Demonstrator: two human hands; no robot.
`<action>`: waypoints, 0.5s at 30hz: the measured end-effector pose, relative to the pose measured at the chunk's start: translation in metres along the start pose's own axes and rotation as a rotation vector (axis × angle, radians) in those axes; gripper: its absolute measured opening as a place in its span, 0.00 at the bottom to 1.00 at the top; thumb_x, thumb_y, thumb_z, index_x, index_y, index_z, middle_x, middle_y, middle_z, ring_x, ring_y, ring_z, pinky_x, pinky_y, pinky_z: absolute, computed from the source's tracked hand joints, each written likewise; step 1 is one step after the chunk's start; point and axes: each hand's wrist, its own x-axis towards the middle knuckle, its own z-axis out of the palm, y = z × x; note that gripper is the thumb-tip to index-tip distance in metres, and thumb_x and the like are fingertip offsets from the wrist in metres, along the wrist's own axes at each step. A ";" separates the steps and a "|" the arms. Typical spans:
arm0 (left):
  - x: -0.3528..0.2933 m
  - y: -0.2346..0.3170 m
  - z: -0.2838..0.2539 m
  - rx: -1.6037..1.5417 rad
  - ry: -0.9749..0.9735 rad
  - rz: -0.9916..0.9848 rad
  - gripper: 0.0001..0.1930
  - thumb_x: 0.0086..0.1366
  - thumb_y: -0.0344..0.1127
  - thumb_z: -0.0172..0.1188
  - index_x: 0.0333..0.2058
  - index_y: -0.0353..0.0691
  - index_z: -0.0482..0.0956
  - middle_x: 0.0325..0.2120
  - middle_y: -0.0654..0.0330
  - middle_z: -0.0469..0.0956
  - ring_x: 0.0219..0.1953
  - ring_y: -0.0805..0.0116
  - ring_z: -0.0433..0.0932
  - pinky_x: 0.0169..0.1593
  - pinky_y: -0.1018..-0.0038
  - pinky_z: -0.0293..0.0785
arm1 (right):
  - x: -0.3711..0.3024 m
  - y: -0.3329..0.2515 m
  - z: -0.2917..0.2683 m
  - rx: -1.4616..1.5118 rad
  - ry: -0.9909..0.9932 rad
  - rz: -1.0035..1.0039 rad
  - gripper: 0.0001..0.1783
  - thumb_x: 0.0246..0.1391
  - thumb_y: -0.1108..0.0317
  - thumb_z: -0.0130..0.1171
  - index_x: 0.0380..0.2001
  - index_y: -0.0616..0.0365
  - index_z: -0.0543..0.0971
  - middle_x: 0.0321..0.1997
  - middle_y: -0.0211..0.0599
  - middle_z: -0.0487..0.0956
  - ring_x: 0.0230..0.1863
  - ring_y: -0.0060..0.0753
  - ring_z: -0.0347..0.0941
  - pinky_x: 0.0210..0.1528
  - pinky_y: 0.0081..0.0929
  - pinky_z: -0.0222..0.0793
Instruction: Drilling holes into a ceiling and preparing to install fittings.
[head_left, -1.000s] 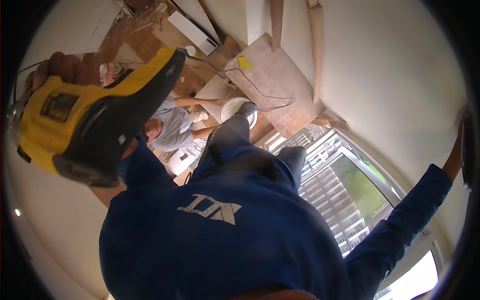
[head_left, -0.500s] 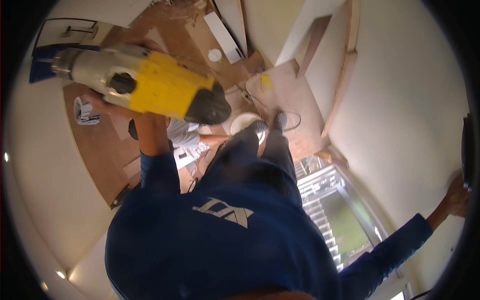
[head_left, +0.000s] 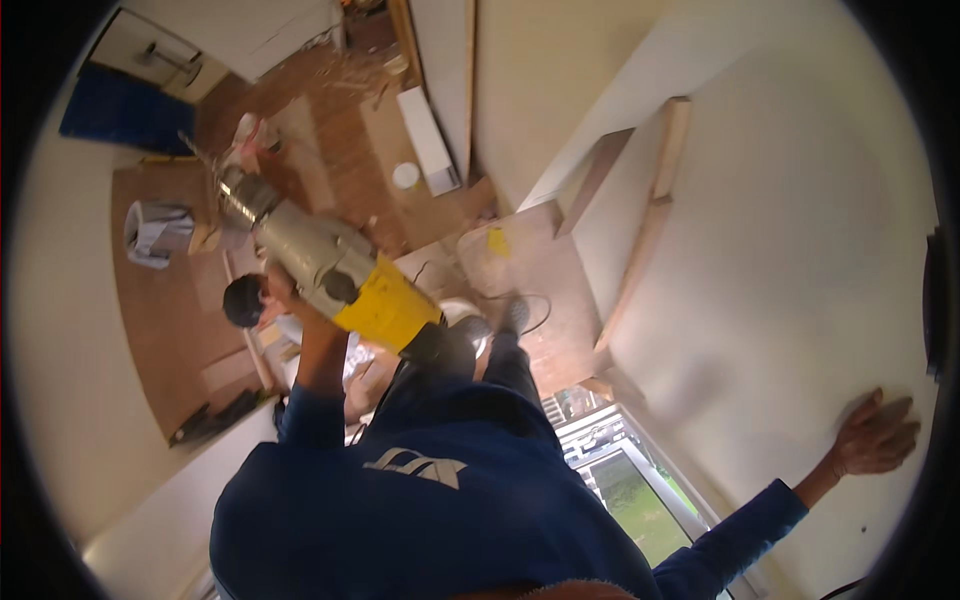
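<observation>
A large yellow and grey rotary hammer drill [head_left: 388, 305] slants across the left half of the head view. Its chuck and bit point to the upper left, and its dark rear end is near my waist. My left hand [head_left: 282, 288] grips the drill's underside, fingers partly hidden by its body. Out to the far right, my right hand [head_left: 876, 438] lies against the pale wall [head_left: 780, 250] with fingers spread, holding nothing. A dark object [head_left: 934, 305] is on the wall above that hand, cut off by the picture's rim.
Below me at the left is another person in a dark cap [head_left: 242, 302]. My feet stand high, by a board [head_left: 545, 270] with a cable. Wooden strips [head_left: 640, 260] lean along the wall. A window [head_left: 640, 500] lies at lower right; a white box [head_left: 427, 140] is on the brown floor.
The drill has come down and right, toward my body, its bit swinging upward. My right hand has moved down from beside the dark object, and its fingers are now spread on the wall.
</observation>
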 end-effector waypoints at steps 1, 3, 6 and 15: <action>-0.001 -0.004 -0.004 -0.015 -0.019 0.011 0.51 0.59 0.80 0.36 0.47 0.28 0.72 0.36 0.48 0.76 0.35 0.51 0.79 0.44 0.55 0.80 | 0.001 -0.001 -0.005 -0.024 0.006 0.009 0.32 0.60 0.29 0.52 0.55 0.37 0.81 0.57 0.37 0.80 0.57 0.42 0.73 0.53 0.41 0.73; -0.002 -0.009 0.000 0.083 0.040 -0.058 0.49 0.60 0.79 0.36 0.47 0.28 0.72 0.35 0.48 0.75 0.37 0.50 0.79 0.48 0.50 0.78 | 0.011 0.001 -0.015 0.029 -0.090 0.037 0.32 0.60 0.29 0.51 0.55 0.37 0.81 0.59 0.40 0.78 0.58 0.44 0.73 0.54 0.41 0.73; -0.004 -0.014 0.009 0.039 -0.002 -0.022 0.49 0.60 0.79 0.36 0.46 0.27 0.72 0.35 0.47 0.75 0.37 0.51 0.79 0.51 0.50 0.76 | 0.025 -0.006 -0.034 0.088 -0.049 0.123 0.33 0.59 0.30 0.52 0.55 0.40 0.81 0.62 0.45 0.75 0.61 0.48 0.71 0.56 0.46 0.72; -0.029 -0.013 -0.004 -0.379 0.029 -0.168 0.33 0.64 0.60 0.57 0.56 0.36 0.72 0.47 0.49 0.79 0.48 0.53 0.80 0.54 0.58 0.77 | 0.207 -0.173 -0.108 1.256 0.192 0.539 0.35 0.60 0.39 0.60 0.59 0.55 0.75 0.67 0.51 0.66 0.70 0.50 0.62 0.67 0.52 0.64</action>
